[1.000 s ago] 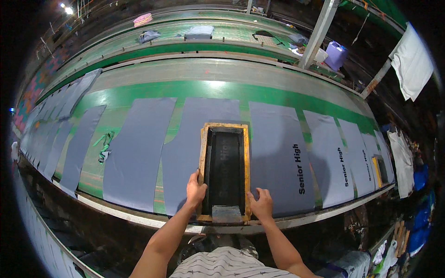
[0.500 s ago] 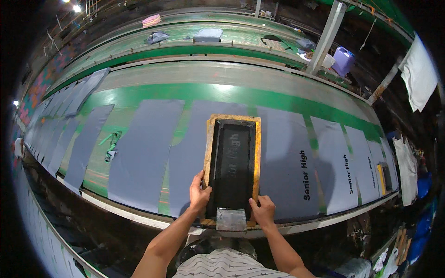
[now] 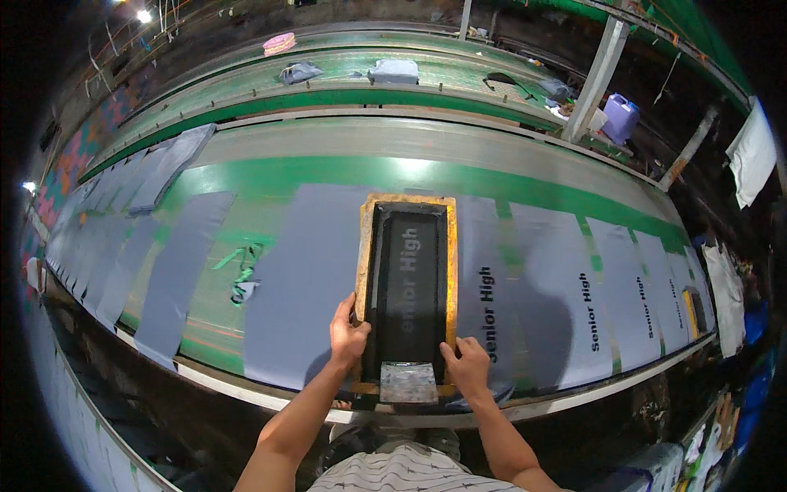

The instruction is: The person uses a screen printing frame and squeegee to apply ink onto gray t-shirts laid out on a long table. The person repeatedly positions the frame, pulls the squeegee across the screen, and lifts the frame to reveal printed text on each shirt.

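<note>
A printing screen (image 3: 407, 271) with a yellow-edged wooden frame and dark mesh is in front of me, over a grey-blue fabric panel (image 3: 307, 279). Pale lettering shows through its mesh. My left hand (image 3: 349, 334) grips the frame's left edge near the close end. On the opposite edge, my right hand (image 3: 467, 366) is closed with the thumb against the wood. Between them, a shiny grey flat piece (image 3: 408, 382) lies at the screen's near end. Whether the frame rests flat on the fabric I cannot tell. Right of it lies a panel with black lettering (image 3: 484, 316).
More printed panels (image 3: 566, 271) run rightward along the green table (image 3: 336, 168), with a yellow-and-black object (image 3: 695, 312) at the right end. Plain panels (image 3: 182, 271) and tangled green string (image 3: 243, 271) lie left. Beyond stand a post (image 3: 597, 80) and a purple jug (image 3: 619, 117).
Both hands have carried the screen leftward along the table, onto another panel. A black-lettered panel now shows beside its right edge. My view has shifted left as well.
</note>
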